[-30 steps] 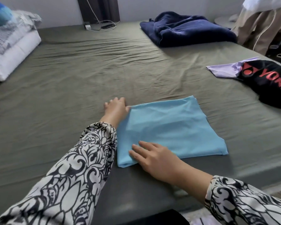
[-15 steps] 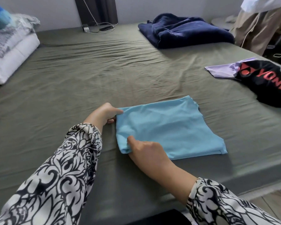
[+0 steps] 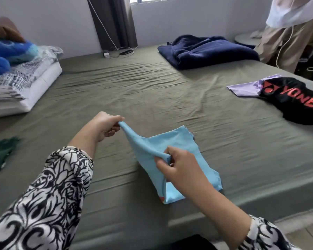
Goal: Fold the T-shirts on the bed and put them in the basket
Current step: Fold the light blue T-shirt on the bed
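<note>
A light blue T-shirt [image 3: 172,141], partly folded, lies near the front edge of the bed [image 3: 134,94] with its olive-green sheet. My left hand [image 3: 105,126] pinches the shirt's far left corner and holds it raised off the sheet. My right hand [image 3: 179,168] pinches the near left corner, also lifted. The shirt's left edge hangs taut between both hands while its right part rests on the bed. A black T-shirt with red lettering [image 3: 294,100] lies at the right on a lilac garment [image 3: 242,87]. No basket is visible.
A dark blue folded blanket [image 3: 206,51] sits at the far right. Pillows and a blue plush [image 3: 16,69] are stacked at the left. A green garment [image 3: 0,152] lies at the left edge. A charger and cables [image 3: 116,52] rest by the wall.
Both hands went from pressing flat on the blue shirt's left edge to pinching its two left corners and lifting them off the sheet toward the right.
</note>
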